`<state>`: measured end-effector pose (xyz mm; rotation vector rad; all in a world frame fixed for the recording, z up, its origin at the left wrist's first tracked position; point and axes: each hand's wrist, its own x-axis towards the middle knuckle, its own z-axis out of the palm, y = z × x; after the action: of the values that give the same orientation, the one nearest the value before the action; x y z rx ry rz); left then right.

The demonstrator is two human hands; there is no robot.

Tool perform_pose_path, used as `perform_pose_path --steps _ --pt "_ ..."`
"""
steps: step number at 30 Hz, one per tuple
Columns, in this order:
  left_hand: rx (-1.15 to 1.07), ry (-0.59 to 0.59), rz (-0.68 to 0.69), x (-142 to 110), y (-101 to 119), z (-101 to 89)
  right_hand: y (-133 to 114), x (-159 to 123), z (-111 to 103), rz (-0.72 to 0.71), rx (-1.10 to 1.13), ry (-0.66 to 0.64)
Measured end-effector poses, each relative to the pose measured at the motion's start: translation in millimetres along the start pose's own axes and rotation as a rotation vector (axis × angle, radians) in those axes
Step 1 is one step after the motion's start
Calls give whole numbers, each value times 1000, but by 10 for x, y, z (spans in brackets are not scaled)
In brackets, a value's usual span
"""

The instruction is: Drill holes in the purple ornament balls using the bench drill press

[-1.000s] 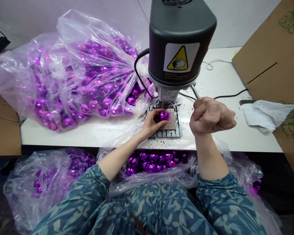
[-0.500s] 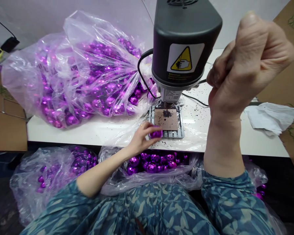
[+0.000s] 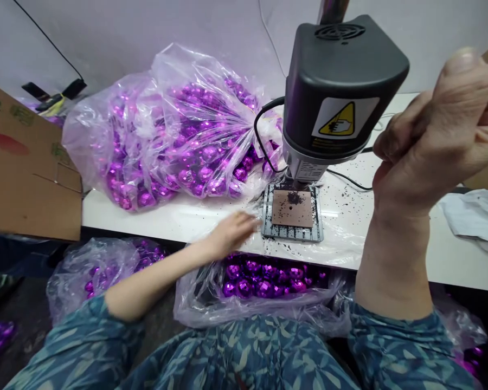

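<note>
My right hand (image 3: 431, 130) is raised close to the camera in a fist, gripping the thin feed lever (image 3: 368, 149) of a small drill press (image 3: 341, 92). My left hand (image 3: 231, 230) lies low on the table's front edge, just left of the press's base plate (image 3: 291, 211). It is blurred, and I see no ball in it. The brown pad on the plate is bare except for dark shavings. Below the table edge, an open plastic bag (image 3: 264, 276) holds several faceted purple balls.
A big clear bag of purple balls (image 3: 179, 135) fills the white table (image 3: 166, 219) left of the press. Another bag (image 3: 106, 265) sits low on the left. Cardboard (image 3: 24, 173) stands at the left. A white cloth (image 3: 472, 216) lies at the right, and dark shavings are scattered around the plate.
My right hand swung the lever up. My left hand took the purple ball off the plate toward the table edge; the ball is out of sight now. The view shifted left.
</note>
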<state>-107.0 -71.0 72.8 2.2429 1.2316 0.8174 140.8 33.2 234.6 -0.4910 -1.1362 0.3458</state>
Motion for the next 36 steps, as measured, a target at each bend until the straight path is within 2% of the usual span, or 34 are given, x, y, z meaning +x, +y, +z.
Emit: perform_pose_path --steps 3,5,7,9,10,12,14,16,18,21,25,28,32,36 --pt "182 261 -218 741 -429 -164 -7 -3 13 -9 -5 10" --pt "282 342 -384 1119 -711 -129 9 4 22 -39 6 9" --pt "284 436 -454 1362 -928 -8 32 16 27 -72 35 18" --pt "246 516 -451 1476 -1054 126 53 25 28 -69 47 25" --pt "243 526 -446 1494 -1083 174 62 28 27 -64 47 26" --pt "290 475 -464 1473 -1082 201 74 31 25 -65 38 20" --pt "348 389 -479 1397 -1016 134 81 32 24 -81 28 14" --pt "332 368 -428 1280 -899 9 86 32 24 -88 20 16" --pt "212 429 -337 1137 -742 -115 91 34 26 -85 25 12" --pt "-174 489 -284 930 -475 -177 102 35 26 -106 49 12" --pt "-786 334 -390 793 -217 28 111 32 20 -104 44 17" --pt "-1000 295 -475 791 -159 275 100 29 20 -110 19 1" --pt "-982 325 -507 823 -185 562 69 15 33 -114 -16 7" --pt "-826 367 -402 848 -229 742 56 -6 46 -130 -22 14"
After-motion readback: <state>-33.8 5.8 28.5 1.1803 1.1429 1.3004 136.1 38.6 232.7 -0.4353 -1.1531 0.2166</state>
